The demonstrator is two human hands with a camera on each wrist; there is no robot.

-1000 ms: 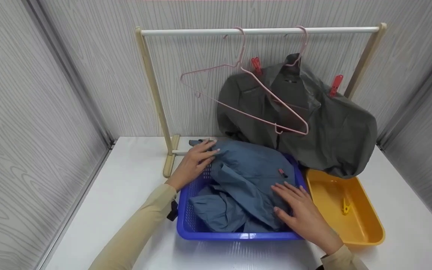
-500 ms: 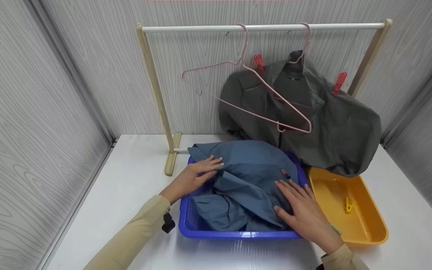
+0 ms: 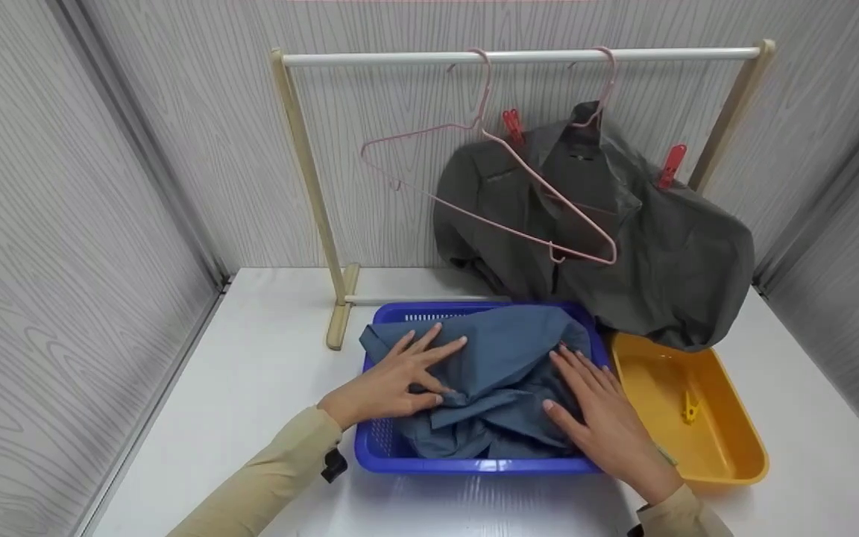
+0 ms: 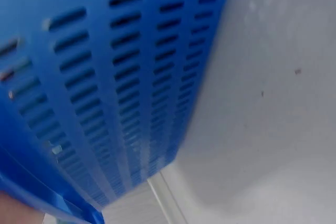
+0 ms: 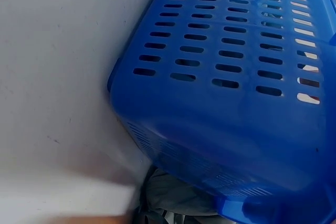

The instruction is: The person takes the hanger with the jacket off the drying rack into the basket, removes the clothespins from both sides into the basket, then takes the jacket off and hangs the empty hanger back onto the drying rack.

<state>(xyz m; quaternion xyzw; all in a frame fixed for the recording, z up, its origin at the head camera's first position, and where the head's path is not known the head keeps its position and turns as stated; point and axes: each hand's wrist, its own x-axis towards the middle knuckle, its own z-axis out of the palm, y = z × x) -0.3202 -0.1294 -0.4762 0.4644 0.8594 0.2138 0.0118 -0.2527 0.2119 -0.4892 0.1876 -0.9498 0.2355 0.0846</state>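
Note:
A blue-grey garment [image 3: 504, 347], crumpled and folded, lies in the blue plastic basket [image 3: 474, 468]. My left hand [image 3: 396, 380] rests on the garment's left part with its fingers spread. The thumb and index tip lie close together by a fold. On the right side, my right hand [image 3: 597, 418] lies flat on the cloth and over the basket's rim, fingers straight. A small red spot shows beside its fingertips. In the left wrist view the slotted basket wall [image 4: 126, 66] fills the left. Another side of the basket [image 5: 220, 77] fills the right wrist view.
Behind the basket stands a rack with a white rail [image 3: 392, 57]. An empty pink hanger [image 3: 549, 186] and a dark grey jacket [image 3: 653, 253], held with red clips [image 3: 672, 165], hang there. A yellow tray [image 3: 746, 447] holding a yellow clip [image 3: 690, 409] stands at right.
My left hand has come from the garment's back left corner towards me. The cloth's back edge has folded forward, baring the basket's back rim. My right hand has stayed nearly in place.

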